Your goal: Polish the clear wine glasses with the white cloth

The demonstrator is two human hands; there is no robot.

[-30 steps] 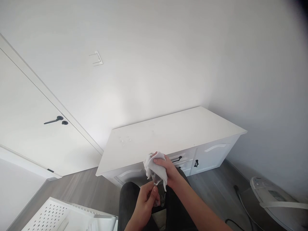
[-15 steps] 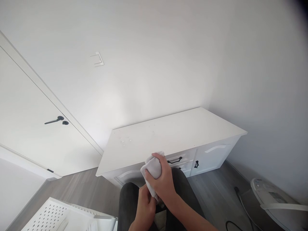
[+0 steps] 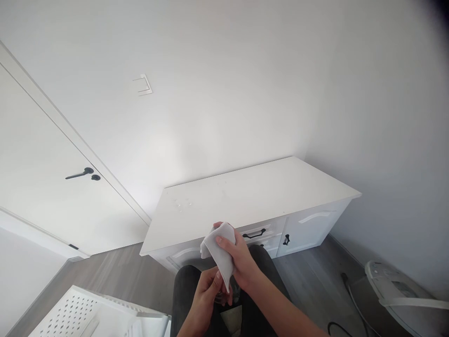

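Since 0.5 s ago your right hand (image 3: pixel 242 262) uncurls slightly | grips white cloth (image 3: pixel 219 248) | left hand (image 3: pixel 206 292) pinches small clear object (image 3: pixel 224 296) beneath.

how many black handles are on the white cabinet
2 show clearly: a bar pull on the drawer just beyond the right hand, and a small handle on the door to its right. A dark bit below the bar may be a third, mostly hidden.

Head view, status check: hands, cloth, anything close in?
Right hand gripping white cloth. Left hand closed on small clear item below cloth, mostly hidden. White cabinet just ahead, not touching.
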